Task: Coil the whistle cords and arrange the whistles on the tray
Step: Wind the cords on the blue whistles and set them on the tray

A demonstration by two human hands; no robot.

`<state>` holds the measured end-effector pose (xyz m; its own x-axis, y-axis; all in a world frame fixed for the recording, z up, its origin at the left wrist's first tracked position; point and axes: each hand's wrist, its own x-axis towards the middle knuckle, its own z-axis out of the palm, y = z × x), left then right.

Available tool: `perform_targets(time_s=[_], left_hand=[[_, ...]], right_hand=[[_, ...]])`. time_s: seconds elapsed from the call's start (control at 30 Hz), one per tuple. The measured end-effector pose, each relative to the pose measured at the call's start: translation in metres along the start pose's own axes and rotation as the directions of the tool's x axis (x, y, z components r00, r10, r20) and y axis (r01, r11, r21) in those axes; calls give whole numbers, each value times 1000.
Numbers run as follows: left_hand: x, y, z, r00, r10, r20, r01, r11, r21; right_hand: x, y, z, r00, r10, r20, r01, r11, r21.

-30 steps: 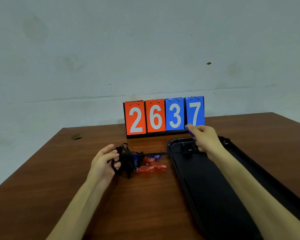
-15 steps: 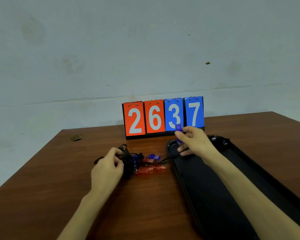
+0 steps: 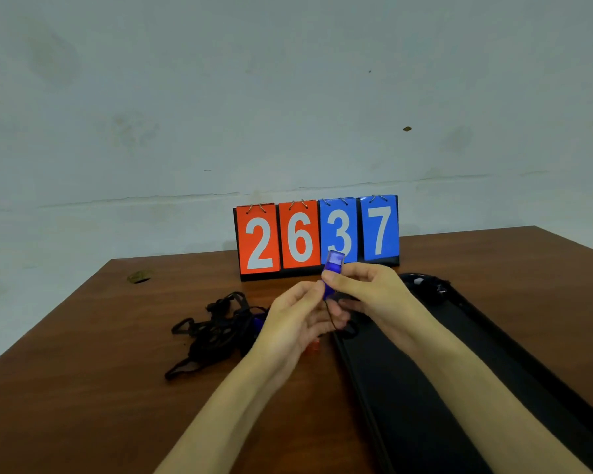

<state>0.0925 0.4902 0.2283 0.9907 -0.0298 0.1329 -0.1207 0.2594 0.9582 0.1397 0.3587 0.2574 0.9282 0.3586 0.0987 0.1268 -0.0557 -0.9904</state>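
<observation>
A reddish-brown wooden table (image 3: 83, 388) with a visible grain fills the lower part of the view, and its far edge meets a pale grey-green wall (image 3: 185, 97). The wall is blotched with faint stains, and a thin crack (image 3: 151, 198) runs across it just above table height. A small dark spot (image 3: 406, 129) sits higher up on the right. Near the table's far left corner is a small round hole (image 3: 138, 277). A flip scoreboard (image 3: 317, 234) stands at the far middle of the table; its two orange cards read 2 and 6 and its two blue cards read 3 and 7. A long black tray (image 3: 493, 388) lies on the right side of the table, running from just in front of the scoreboard to the near right corner. Something dark lies at the tray's far end, too dim to make out. A loose tangle of black cords (image 3: 213, 333) lies on the wood left of centre, and a sliver of an orange whistle (image 3: 312, 345) shows just beside it under the left hand. Both hands are raised above the tray's far left edge. The right hand (image 3: 367, 289) pinches the blue whistle (image 3: 332, 273) between thumb and fingers. The left hand (image 3: 298, 316) has curled fingers and pinches the whistle's lower end from the left. A thin black cord (image 3: 329, 313) hangs from the whistle between the palms.
</observation>
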Motion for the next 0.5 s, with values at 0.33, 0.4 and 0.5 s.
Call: perform_targets(time_s=[0.33,0.4,0.5], left_hand=[[-1,-6,-7,997,-28,65,28,1000,7],[-3,-4,-10,997,-48,67,41,994,102],[-5,0,-19,985,-160,68,143,968,208]], right_hand=[[-2,-2,0,974,-3,-226,66,960,271],[0,0,-1,964,2,-265,56,976,212],[4,2,-3,973,21,-230,5,994,112]])
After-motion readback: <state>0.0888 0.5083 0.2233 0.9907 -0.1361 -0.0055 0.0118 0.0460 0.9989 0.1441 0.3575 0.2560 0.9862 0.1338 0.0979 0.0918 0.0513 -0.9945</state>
